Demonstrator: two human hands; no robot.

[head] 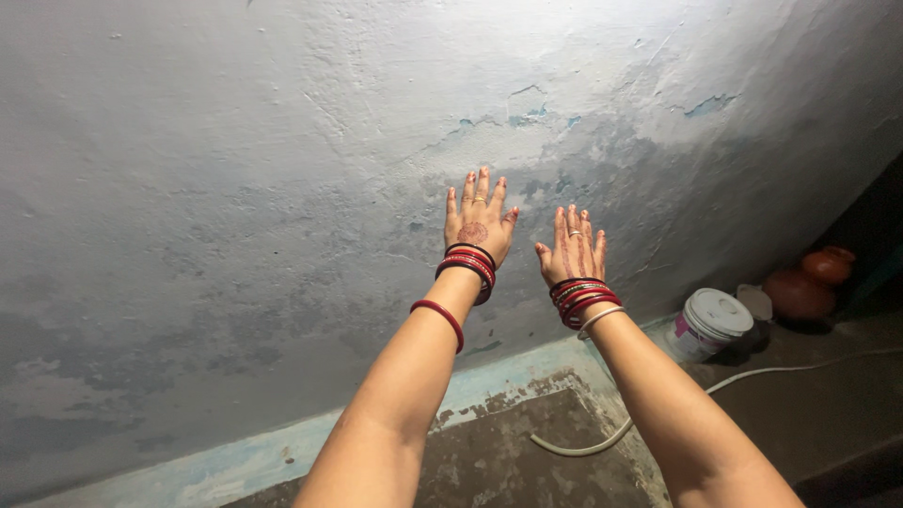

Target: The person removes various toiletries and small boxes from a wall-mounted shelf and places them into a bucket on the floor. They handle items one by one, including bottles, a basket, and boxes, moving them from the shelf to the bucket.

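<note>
Peeling wall (282,188) before splayed fingers (482,188)

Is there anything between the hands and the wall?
Nothing visible. The left hand and right hand are spread open, backs toward the camera, right against the patchy grey wall; whether the palms touch it is hidden.

Red bangles (470,265), blotchy grey-blue wall (235,207)

Palms of the left hand (478,226) and right hand (572,250) face away, unseen. Right of the white bucket (710,325), the hose (658,404) leaves the frame edge; clay pots (809,282) are dim, partly shadowed.
</note>
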